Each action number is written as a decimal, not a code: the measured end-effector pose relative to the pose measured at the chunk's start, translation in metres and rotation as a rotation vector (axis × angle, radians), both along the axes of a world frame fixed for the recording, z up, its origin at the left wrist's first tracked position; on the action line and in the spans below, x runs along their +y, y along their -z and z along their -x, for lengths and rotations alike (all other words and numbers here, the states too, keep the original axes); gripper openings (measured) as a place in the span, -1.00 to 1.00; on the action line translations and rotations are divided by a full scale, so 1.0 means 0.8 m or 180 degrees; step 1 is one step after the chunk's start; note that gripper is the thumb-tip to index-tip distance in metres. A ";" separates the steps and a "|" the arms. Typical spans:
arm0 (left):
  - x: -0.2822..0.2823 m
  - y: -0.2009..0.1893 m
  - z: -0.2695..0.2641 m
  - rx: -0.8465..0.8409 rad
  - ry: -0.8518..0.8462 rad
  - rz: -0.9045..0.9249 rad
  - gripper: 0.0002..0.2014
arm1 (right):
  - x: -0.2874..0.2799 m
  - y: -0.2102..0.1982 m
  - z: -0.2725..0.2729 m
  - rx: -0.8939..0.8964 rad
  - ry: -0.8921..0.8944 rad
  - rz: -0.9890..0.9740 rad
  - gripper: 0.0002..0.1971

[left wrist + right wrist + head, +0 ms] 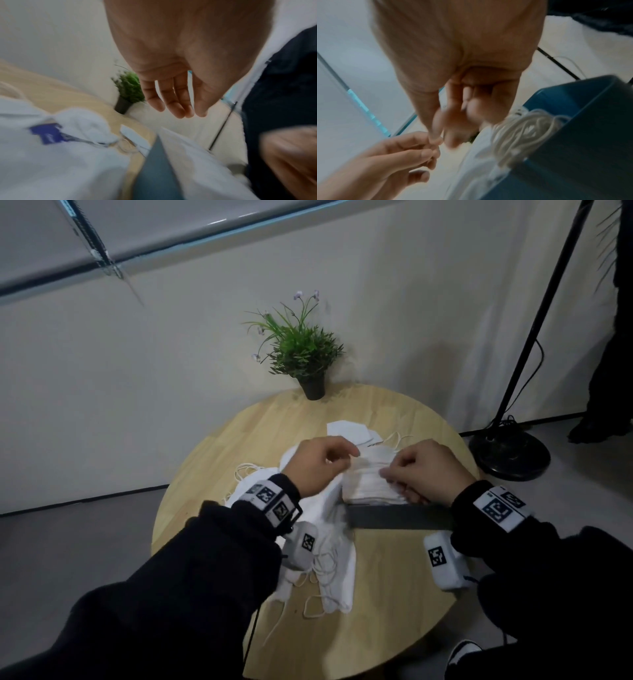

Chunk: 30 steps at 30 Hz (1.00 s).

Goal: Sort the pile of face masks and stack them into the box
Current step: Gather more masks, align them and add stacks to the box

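Observation:
A dark box [397, 517] on the round wooden table [239, 433] holds a stack of white masks [370, 484]; its ear loops [522, 132] bunch against the box wall [582, 135]. My left hand [342, 457] hovers over the stack's left edge, fingers loosely bent and holding nothing in the left wrist view [178, 112]. My right hand [390, 477] rests its bent fingertips on the stack top; its thumb nearly meets the left hand [429, 155] in the blurred right wrist view. A loose pile of masks [329, 570] lies left of the box.
A potted plant [305, 350] stands at the table's far edge. More loose masks [346, 433] lie behind the box. A black lamp stand base [510, 453] sits on the floor to the right, beside a person's dark legs [609, 371].

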State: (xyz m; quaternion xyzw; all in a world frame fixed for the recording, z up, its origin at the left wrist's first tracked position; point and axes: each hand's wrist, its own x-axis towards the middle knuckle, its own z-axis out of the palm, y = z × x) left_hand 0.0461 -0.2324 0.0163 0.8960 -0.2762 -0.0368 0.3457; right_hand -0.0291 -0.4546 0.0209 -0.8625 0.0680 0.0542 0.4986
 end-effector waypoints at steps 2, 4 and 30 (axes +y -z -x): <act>0.041 0.000 -0.020 0.0231 -0.0598 0.0158 -0.74 | 0.027 0.005 0.006 0.0424 -0.0515 -0.0378 -0.76; 0.088 0.010 -0.042 0.0446 -0.1167 0.0026 -0.76 | 0.054 0.016 0.007 0.0588 -0.0665 -0.0699 -0.79; 0.244 0.002 -0.035 0.0870 -0.2225 0.1874 -0.72 | 0.174 0.087 -0.067 0.1038 -0.1464 0.1731 -0.56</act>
